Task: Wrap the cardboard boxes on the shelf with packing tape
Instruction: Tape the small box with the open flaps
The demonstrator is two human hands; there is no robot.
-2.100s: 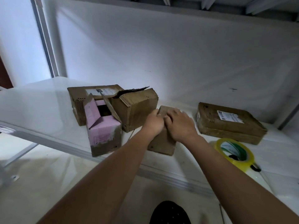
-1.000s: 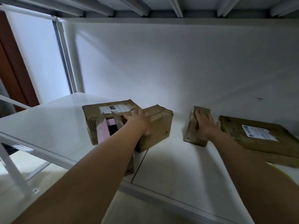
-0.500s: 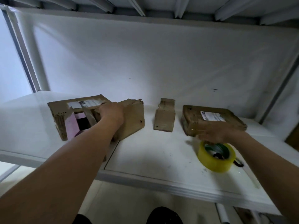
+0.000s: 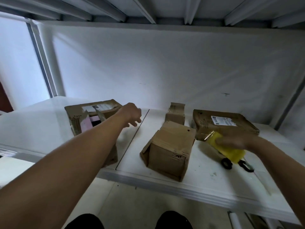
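A brown cardboard box [image 4: 170, 149] with a loose flap sits near the shelf's front edge, in the middle. Behind it stands a small upright box [image 4: 175, 113]. A flat box with a white label [image 4: 222, 124] lies at the right. At the left a labelled box [image 4: 92, 111] has an open pink-lined box [image 4: 85, 124] in front of it, partly hidden by my forearm. My left hand [image 4: 132, 114] hovers open over the shelf beside these. My right hand [image 4: 234, 141] grips the yellow tape roll [image 4: 227, 149], tilted off the shelf.
The white shelf [image 4: 206, 187] has a seam [image 4: 132, 141] running front to back. Black-handled scissors [image 4: 237, 164] lie under the tape roll near the front right. The upper shelf's ribbed underside [image 4: 148, 10] is close overhead. A white back panel closes the rear.
The flap box has moved from the left group to the middle front. My left hand let go of it. My right hand took hold of the tape roll and tilted it up.
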